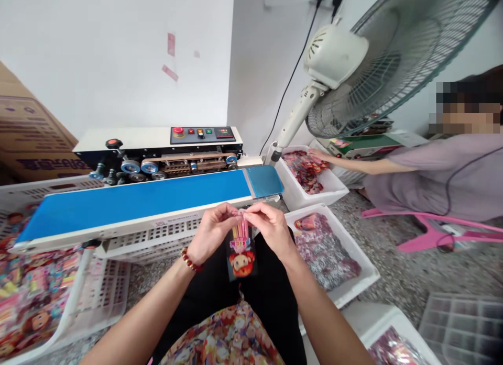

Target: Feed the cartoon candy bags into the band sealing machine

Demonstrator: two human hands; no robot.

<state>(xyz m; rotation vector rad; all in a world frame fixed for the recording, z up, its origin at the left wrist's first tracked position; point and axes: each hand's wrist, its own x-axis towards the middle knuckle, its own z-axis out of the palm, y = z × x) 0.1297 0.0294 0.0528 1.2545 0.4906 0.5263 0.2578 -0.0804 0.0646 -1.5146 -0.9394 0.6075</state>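
Note:
A small printed plastic packet hangs upright between my two hands, above my lap. It shows a red-haired cartoon face low down, with pink and yellow sticks behind a clear part higher up. My left hand pinches the packet's top edge from the left. On the other side my right hand pinches the same edge, its fingertips close to the left ones. Just beyond both hands is the front edge of a sealing machine with a blue conveyor belt.
A white basket of filled packets stands at left. White bins with packets sit at right. A large fan leans over the back. Another person reaches into a bin, beside a pink stool. A cardboard box is far left.

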